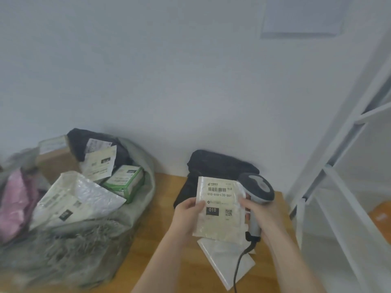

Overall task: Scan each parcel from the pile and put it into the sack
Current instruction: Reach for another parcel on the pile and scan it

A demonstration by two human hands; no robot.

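Observation:
My left hand (187, 215) grips a flat white padded parcel (220, 225) by its left edge, barcode label facing me. My right hand (265, 214) holds the grey handheld scanner (257, 190) by its handle, head just right of the parcel's top; its fingertips touch the parcel's right edge. The scanner's black cable (238, 267) hangs down. Under the held parcel lie another white bubble mailer (228, 263) and a black bag parcel (215, 166) against the wall. The grey-green woven sack (84, 246) stands open at left, filled with several parcels.
Everything rests on a wooden table (160, 229) against a pale wall. In the sack: a white mailer (69, 199), a green-and-white box (124, 182), a cardboard box (56, 161), a pink bag (14, 204). A white metal shelf frame (338, 166) stands at right.

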